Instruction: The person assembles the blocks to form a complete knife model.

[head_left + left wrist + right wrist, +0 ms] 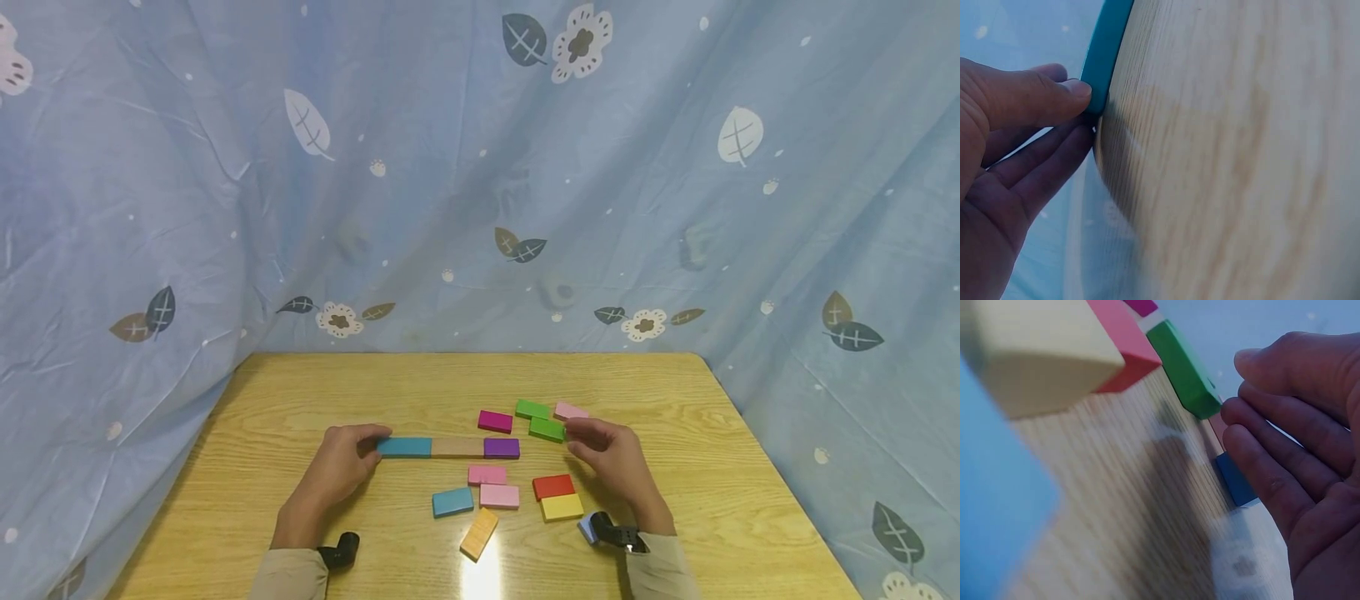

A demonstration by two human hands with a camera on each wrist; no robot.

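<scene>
On the table, a row of blocks lies end to end: a blue block, plain wood and a purple block. My left hand pinches the row's left end, thumb on the near side of the blue block and fingers beyond it. My right hand is beside a green block, its fingers loosely bent with nothing between thumb and fingers. Behind those fingers, the right wrist view shows a dark blue block, which the hand hides from the head view.
Around the row lie a magenta block, another green block, several pink blocks, a loose blue block, an orange-brown block, red and yellow blocks. A light blue block lies by the right wrist. A patterned curtain hangs behind.
</scene>
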